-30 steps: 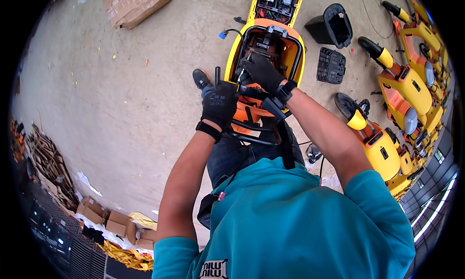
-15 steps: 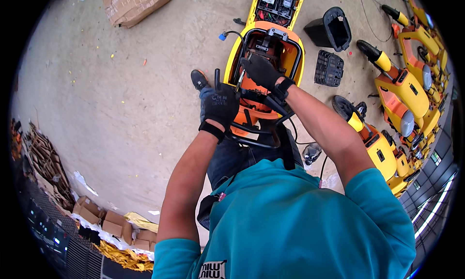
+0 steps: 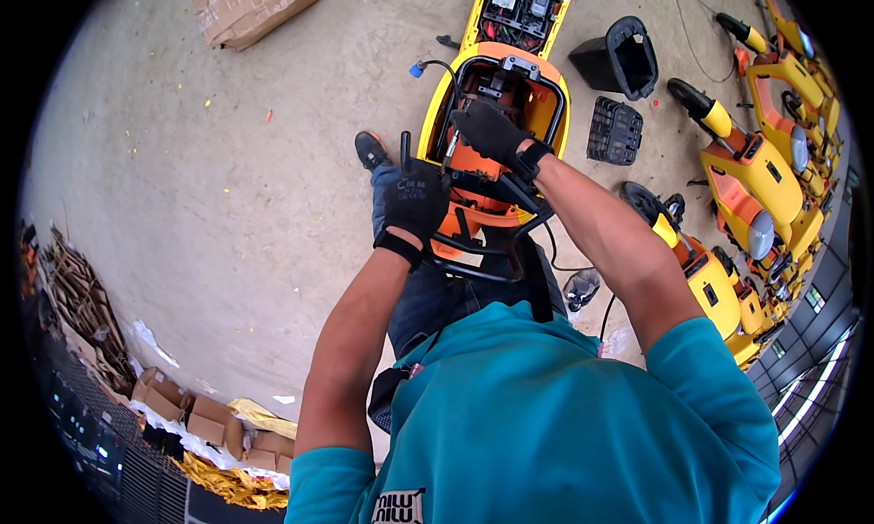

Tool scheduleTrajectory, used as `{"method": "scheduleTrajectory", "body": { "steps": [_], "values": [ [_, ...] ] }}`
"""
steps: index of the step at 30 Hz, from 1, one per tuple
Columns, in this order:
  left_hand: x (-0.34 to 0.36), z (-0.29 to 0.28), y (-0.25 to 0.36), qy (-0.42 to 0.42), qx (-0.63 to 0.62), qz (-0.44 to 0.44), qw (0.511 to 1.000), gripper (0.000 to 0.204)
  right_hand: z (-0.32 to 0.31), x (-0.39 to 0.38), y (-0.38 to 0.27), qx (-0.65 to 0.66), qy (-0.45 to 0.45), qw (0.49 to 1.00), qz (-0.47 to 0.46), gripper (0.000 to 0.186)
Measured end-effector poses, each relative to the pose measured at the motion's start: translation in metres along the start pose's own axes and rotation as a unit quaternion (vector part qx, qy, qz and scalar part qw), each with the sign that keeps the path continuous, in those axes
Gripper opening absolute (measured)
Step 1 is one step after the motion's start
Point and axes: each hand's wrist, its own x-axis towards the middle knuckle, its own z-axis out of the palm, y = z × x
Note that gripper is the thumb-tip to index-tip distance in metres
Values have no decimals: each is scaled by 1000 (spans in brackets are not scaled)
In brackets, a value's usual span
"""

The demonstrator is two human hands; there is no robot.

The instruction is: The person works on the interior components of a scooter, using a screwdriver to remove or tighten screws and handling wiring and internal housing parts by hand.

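In front of me is a yellow and orange scooter (image 3: 555, 160), its rear body open and a black tubular frame (image 3: 499, 271) around the near end. My right hand (image 3: 492, 132), in a black glove, is closed over the open body. It grips a slim silver metal rod-shaped tool (image 3: 451, 149), which slants down toward my other hand. My left hand (image 3: 416, 201), also black-gloved, is closed at the left side of the frame, beside an upright black tube (image 3: 406, 151). Its fingers are hidden, so what it holds cannot be made out.
A loose cable with a blue connector (image 3: 417, 70) hangs out on the left. A black bin (image 3: 619, 60) and a black plastic grate (image 3: 614, 131) lie on the floor at right. More yellow scooters (image 3: 751, 192) stand further right. A large cardboard box (image 3: 259, 10) lies at far left.
My hands and the metal tool stay almost in place. The whole view has shifted very slightly.
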Motion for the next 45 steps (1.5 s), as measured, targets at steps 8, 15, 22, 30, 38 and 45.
{"method": "scheduleTrajectory", "body": {
  "steps": [8,15,22,30,38,45],
  "values": [
    [1,5,-2,16,-16,8,1000,26,6,4,10,-68,26,995,-73,18],
    [2,8,-4,11,18,18,1000,24,5,5,9,-56,25,996,-62,14],
    [3,20,-10,48,21,34,998,24,19,12,24,-32,31,999,-20,18],
    [2,31,-14,68,-40,22,997,29,36,79,-45,-88,-99,989,-61,28],
    [-12,42,-29,83,-63,115,988,26,149,100,-70,-444,-43,877,-179,17],
    [-11,22,-12,-53,-77,-39,995,27,39,99,-66,17,-61,988,-138,31]
  ]
}}
